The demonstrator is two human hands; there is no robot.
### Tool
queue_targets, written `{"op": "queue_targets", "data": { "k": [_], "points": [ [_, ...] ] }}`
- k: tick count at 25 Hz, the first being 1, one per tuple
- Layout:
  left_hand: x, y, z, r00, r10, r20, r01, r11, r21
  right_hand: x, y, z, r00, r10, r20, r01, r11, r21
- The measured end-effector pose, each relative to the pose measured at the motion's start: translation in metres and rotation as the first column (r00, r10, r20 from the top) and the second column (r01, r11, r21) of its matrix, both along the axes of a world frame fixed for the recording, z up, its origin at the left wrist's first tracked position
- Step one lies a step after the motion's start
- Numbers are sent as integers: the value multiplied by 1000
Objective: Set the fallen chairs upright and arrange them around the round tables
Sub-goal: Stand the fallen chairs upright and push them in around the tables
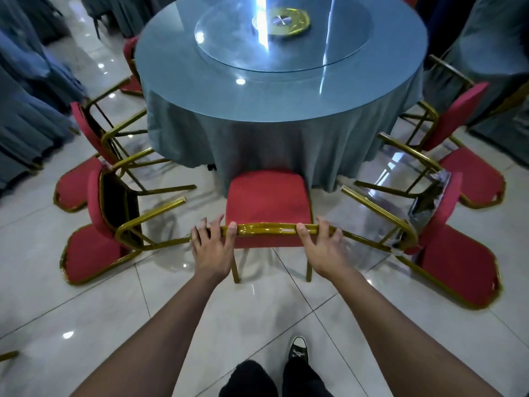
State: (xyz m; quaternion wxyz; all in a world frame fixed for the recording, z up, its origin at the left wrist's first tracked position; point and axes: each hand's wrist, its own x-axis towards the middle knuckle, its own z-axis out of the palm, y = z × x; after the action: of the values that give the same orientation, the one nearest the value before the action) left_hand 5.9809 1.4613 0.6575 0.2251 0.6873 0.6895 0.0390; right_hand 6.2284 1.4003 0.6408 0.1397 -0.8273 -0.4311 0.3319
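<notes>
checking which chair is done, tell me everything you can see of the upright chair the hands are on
The upright chair has a red fabric seat and a red padded back framed in shiny gold-painted metal. It stands on the pale glossy tile floor, two gold rear legs showing, seat facing the blue-draped round table and almost touching the cloth. The left hand and right hand each have a grip on the top rail of its back. Fallen chairs lie either side.

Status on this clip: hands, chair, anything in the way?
Left hand and right hand both grip the upright chair by its top rail. Seat faces the round table. Fallen chairs on its left and right.
</notes>
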Motion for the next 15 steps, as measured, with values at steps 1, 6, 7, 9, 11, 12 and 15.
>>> {"op": "queue_targets", "data": {
  "k": [1, 6, 7, 9, 11, 12, 15],
  "points": [
    [-4, 9, 1, 998, 22, 51, -22, 1000, 5, -5, 8, 2, 1000, 12, 6, -12, 1000, -8],
    [-31, 47, 11, 981, -102, -162, 93, 994, -59, -21, 33, 11, 998, 58, -9, -59, 994, -95],
    [-26, 49, 17, 977, -116, -181, 108, 993, -54, -18, 33, 12, 998, 54, -39, -58, 994, -97],
    [2, 47, 31, 978, -187, -89, 189, 982, 12, -5, 26, 16, 996, 17, -87, -21, 998, -53],
    [40, 38, 45, 958, -287, -10, 287, 954, 84, 14, 11, 18, 996, -46, -77, 48, 998, 28],
    [62, 33, 50, 939, -343, 16, 339, 934, 108, 26, 1, 20, 994, -87, -69, 91, 994, 60],
    [135, 9, 62, 847, -523, 99, 512, 851, 114, 74, -35, 29, 972, -223, -78, 233, 961, 149]
  ]
}}
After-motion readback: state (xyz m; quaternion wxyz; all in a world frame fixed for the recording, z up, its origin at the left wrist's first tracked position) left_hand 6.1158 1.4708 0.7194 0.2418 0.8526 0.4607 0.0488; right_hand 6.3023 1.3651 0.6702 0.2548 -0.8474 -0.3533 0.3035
